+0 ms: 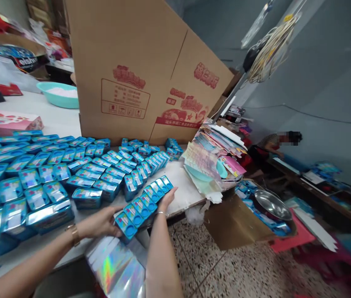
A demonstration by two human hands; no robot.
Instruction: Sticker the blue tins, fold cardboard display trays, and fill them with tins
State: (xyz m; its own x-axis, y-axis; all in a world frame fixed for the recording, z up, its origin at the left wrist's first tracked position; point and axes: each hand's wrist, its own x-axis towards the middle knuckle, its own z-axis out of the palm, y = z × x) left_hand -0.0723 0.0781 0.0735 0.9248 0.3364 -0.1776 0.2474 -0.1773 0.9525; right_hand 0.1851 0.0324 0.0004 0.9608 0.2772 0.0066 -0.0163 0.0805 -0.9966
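A row of small blue boxes with round blue spots and shiny labels is squeezed end to end between my two hands. My left hand, with a band on the wrist, presses the near left end, its fingers curled against the boxes. At the far right end, my right hand grips the row, a thin bracelet on its wrist. Below my arms lies a stack of shiny rainbow-silver sheets. Many similar blue boxes stand in packed rows on the white table to the left and ahead.
A large printed cardboard box stands behind the rows. A turquoise basin of white stuff sits at back left. Stacked papers lie at the table's right end. An open carton holds a metal bowl. Another person sits far right.
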